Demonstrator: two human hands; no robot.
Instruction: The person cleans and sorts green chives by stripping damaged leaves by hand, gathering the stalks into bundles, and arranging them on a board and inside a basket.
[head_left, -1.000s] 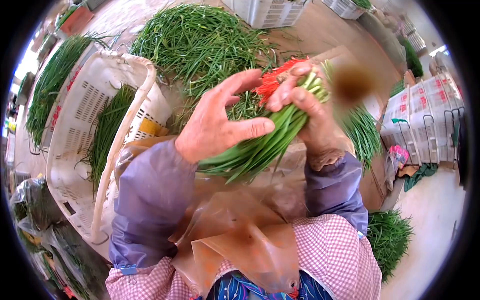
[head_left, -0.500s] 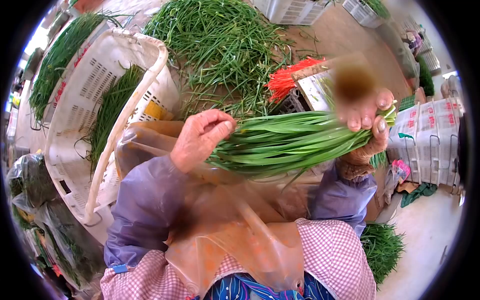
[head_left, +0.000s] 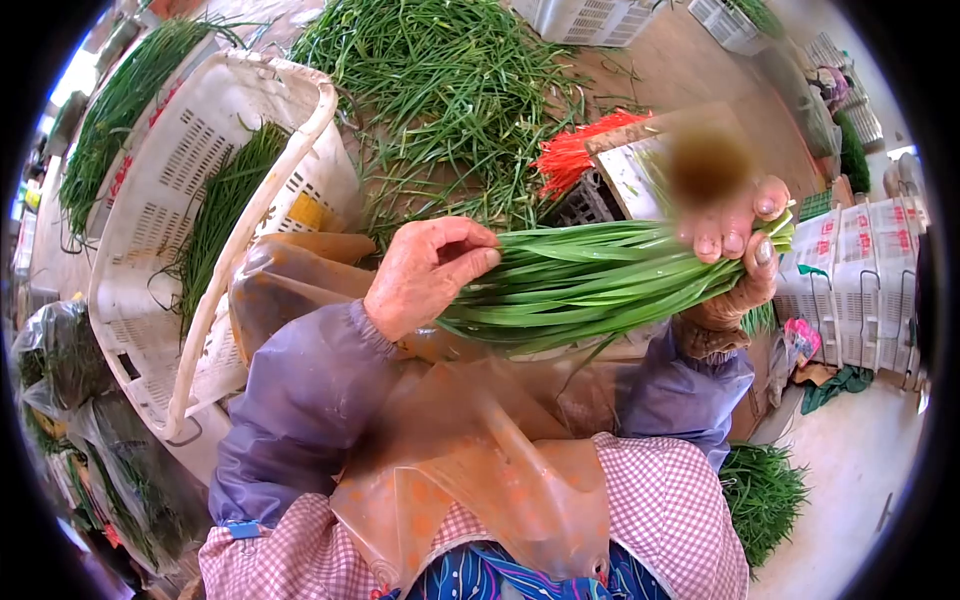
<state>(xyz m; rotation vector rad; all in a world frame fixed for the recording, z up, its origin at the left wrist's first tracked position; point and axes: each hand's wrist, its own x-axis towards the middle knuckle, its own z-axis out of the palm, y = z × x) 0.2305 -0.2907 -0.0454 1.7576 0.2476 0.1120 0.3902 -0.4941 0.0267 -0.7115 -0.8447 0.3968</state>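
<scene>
A bundle of garlic chives (head_left: 590,275) lies crosswise in front of me, its long flat green leaves pointing left. My right hand (head_left: 735,250) is wrapped around the stem end, fingers on top and thumb in front; a brown blurred spot covers part of this hand. At the leaf tips, my left hand (head_left: 430,275) is closed in a pinch, thumb against curled finger, with leaves running into it. Below the bundle, an orange-tinted plastic apron (head_left: 470,460) covers my lap.
To the left stands a big white plastic basket (head_left: 150,260) with chives (head_left: 235,200) inside. A heap of loose greens (head_left: 440,100) covers the floor ahead. Red ties (head_left: 585,150) lie beside a small board-topped stand (head_left: 630,180). Stacked white crates (head_left: 850,270) are at right.
My left hand has moved a little to the right along the leaf tips. My right hand and the bundle's stem end have stayed in place.
</scene>
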